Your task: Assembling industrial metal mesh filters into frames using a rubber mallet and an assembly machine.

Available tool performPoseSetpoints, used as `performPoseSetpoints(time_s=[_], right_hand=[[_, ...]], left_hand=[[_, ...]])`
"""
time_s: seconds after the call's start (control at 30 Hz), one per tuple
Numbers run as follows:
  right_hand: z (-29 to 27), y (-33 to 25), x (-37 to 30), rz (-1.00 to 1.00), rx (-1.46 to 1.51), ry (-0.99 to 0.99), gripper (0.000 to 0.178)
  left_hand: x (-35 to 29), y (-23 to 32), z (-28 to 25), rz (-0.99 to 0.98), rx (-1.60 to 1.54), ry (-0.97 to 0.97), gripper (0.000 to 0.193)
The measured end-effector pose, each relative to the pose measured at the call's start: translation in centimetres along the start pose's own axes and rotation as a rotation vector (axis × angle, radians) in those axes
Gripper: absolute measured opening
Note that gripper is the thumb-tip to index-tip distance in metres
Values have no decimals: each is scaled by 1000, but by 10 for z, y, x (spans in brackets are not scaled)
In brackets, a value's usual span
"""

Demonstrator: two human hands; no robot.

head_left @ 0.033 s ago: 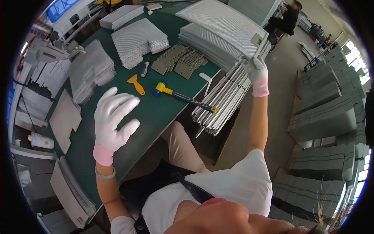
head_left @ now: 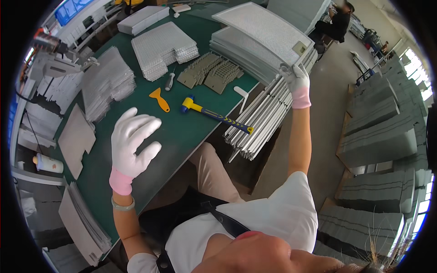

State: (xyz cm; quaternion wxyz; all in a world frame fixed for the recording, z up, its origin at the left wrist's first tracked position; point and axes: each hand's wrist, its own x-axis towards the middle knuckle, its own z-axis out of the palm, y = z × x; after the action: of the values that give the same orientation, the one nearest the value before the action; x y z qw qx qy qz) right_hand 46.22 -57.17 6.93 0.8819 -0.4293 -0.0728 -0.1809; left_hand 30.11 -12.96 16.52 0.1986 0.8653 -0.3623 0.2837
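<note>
My right hand (head_left: 297, 82), in a white glove with a pink cuff, is at the near corner of a light grey mesh panel (head_left: 259, 34). Its fingers are curled round that corner, partly hidden by the hand. The panel is the top one of a stack (head_left: 236, 50), its left edge standing off the panels below. A small square cut-out shows near its right end. Over the green table (head_left: 177, 132), my left hand (head_left: 132, 145), gloved alike, hangs open with fingers spread and nothing in it. Nearest to it lie a yellow scraper (head_left: 159, 100) and a blue-and-yellow mallet (head_left: 214, 114).
Notched mesh panels (head_left: 161, 48) and grey perforated plates (head_left: 209, 73) are stacked on the table, beside a screwdriver (head_left: 170, 81). A bundle of metal strips (head_left: 259, 123) lies by the table's right edge. Grey stacks (head_left: 378, 141) line the aisle; a person (head_left: 337, 22) sits farther back.
My right hand has shifted slightly down and left. The top mesh panel's left end has moved a little to the right. My left hand has hardly moved.
</note>
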Motion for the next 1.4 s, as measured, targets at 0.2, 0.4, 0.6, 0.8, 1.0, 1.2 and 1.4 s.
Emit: performPoseSetpoints(time_s=[0.2, 0.4, 0.6, 0.8, 1.0, 1.2, 1.4], right_hand=[[-51, 53, 46, 101, -1030, 329, 24], [152, -24, -99, -343, -1101, -64, 24], [295, -39, -240, -882, -1032, -848, 25], [379, -48, -263, -926, -1087, -1637, 36], [423, -36, -309, -970, -960, -1670, 36], [441, -19, -338, -991, -896, -1656, 37], [438, 2, -372, -759, -998, -1396, 38]], left_hand=[[-83, -10, -11, -336, 40, -18, 26], [-176, 13, -49, -741, 145, 178, 18], [-242, 51, -93, -909, 303, 398, 17], [-362, 102, -164, -1296, 452, 743, 15], [-445, 71, -232, -1531, 864, 628, 29], [-538, 13, -265, -1704, 1057, 127, 64], [-554, -4, -288, -2005, 566, -22, 86]])
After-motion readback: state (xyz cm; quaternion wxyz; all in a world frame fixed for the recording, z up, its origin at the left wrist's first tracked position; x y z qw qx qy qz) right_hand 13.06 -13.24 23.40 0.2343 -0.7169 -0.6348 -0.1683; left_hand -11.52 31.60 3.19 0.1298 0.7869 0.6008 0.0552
